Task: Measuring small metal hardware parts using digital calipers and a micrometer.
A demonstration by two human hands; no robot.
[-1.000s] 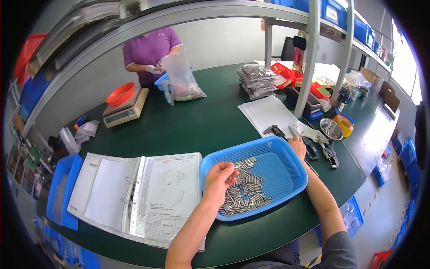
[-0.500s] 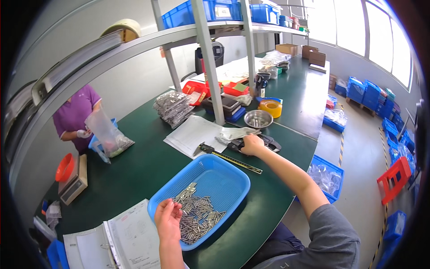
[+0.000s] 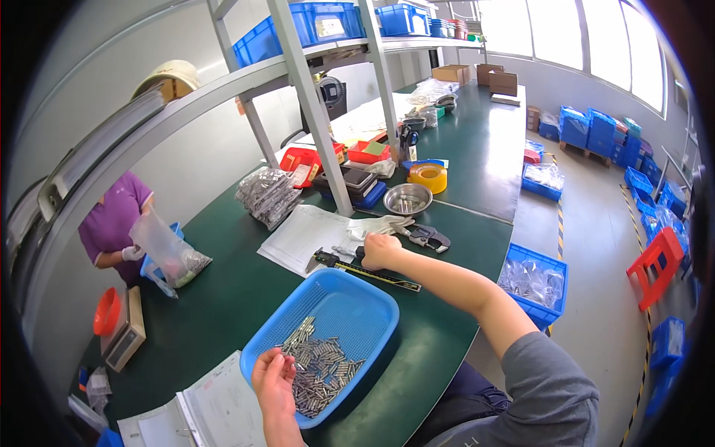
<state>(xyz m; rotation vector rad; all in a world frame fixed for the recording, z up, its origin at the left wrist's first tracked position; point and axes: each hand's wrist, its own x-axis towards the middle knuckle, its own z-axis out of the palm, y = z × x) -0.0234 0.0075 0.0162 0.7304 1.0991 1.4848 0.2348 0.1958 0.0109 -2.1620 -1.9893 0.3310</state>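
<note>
Two hands at work, well apart. Left hand [image 3: 274, 370] at the near rim of the blue mesh basket [image 3: 350, 302], fingers curled narrow, apparently pinching a few of the small metal pins [image 3: 319, 367] heaped in the near left corner, close for picking. Right hand [image 3: 380, 250] stretched far over the basket, closed on the body of the digital caliper [image 3: 357, 267], laid flat on the green table [image 3: 223, 298] just beyond the basket, beside the paper sheets [image 3: 305, 235].
</note>
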